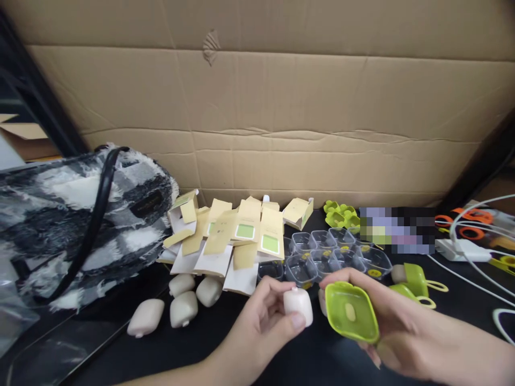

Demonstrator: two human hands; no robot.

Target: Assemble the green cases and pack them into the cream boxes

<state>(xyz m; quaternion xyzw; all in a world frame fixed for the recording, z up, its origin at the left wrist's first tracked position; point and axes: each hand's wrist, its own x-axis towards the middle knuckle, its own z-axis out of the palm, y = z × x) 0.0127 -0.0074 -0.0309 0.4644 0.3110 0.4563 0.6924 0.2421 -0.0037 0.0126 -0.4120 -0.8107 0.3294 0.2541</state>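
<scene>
My left hand [267,324] pinches a small white rounded-square case [300,306] with a little nub on top. Beside it, my right hand [406,327] grips a green square cover [341,316], its hollow side facing me and a pale oval in its base. The two pieces are apart. A pale edge shows just left of the cover, and I cannot make out what it belongs to. Several more off-white cases [184,309] lie left of my left hand. Right of my right hand are green covers with loops [414,279], one with a pale case in it.
Open cardboard boxes [219,230] are piled behind my hands, beside clear plastic cups [322,257]. Green flower-shaped pieces [341,214] sit at the back. A shaggy black-and-white bag [88,214] stands left. White cables and an adapter [462,249] lie right, near orange-handled scissors [472,216].
</scene>
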